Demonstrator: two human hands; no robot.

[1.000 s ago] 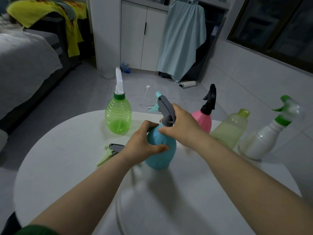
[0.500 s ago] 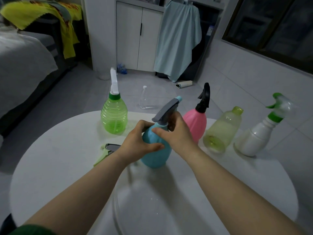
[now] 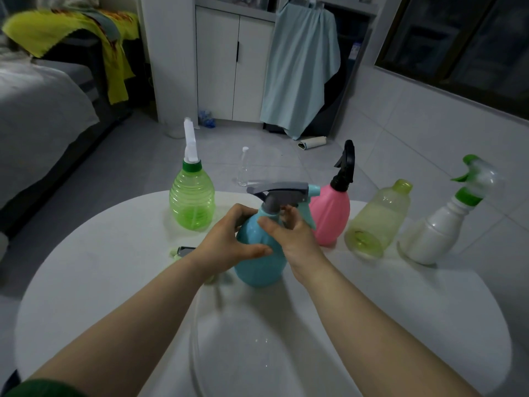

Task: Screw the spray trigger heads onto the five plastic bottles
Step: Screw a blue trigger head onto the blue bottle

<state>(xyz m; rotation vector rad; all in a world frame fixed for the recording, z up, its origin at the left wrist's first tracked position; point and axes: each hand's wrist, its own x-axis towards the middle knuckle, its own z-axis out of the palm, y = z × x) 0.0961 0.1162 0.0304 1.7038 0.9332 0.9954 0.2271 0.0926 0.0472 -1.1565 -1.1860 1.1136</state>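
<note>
A blue bottle [image 3: 259, 265] stands mid-table. My left hand [image 3: 229, 242] wraps its left side. My right hand [image 3: 289, 236] grips the neck just under its grey trigger head [image 3: 282, 191], whose nozzle points right. Behind stand a green bottle [image 3: 191, 204] with a white and green head, a pink bottle [image 3: 330, 216] with a black head, a pale yellow bottle [image 3: 375, 222] with an open neck, and a white bottle [image 3: 435, 236] with a green and clear head. A loose green and grey trigger head [image 3: 183, 251] lies behind my left wrist, mostly hidden.
All of this sits on a round white table [image 3: 86, 282]. A clear tube [image 3: 194, 339] curves across its near part. Beyond are a tiled floor, a small clear bottle [image 3: 243, 170] on it, a bed at left and a white cabinet.
The grey trigger head has turned on the blue bottle, its nozzle swinging from the left round to the right. My right hand has dropped from the head's top to the neck.
</note>
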